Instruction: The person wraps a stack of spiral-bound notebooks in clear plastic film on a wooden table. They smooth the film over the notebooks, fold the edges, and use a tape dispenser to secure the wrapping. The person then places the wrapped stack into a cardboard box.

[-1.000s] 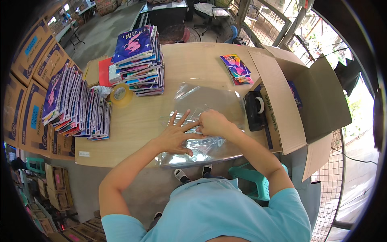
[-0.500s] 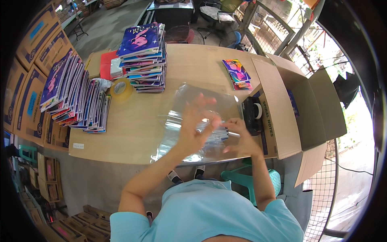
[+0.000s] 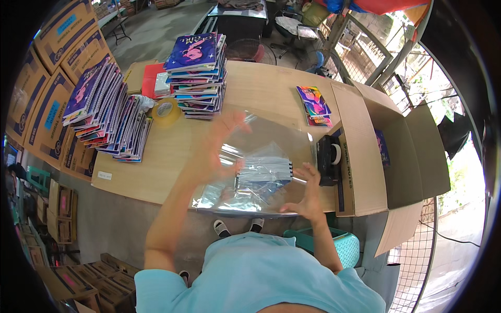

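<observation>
head view: the left hand (image 3: 215, 148) and right hand (image 3: 310, 198), each grip wide, flank plastic-covered notebooks (image 3: 264, 172).

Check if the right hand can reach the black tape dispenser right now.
Probably yes: the right hand is open just left of the black tape dispenser, and nothing appears to stand between them.

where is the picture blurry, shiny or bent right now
Head view: left hand blurred, right hand clearer; head view: bright glare streaks on the clear plastic; head view: front edge of the table bows, likely lens distortion, and daylight washes out areas at right.
</observation>
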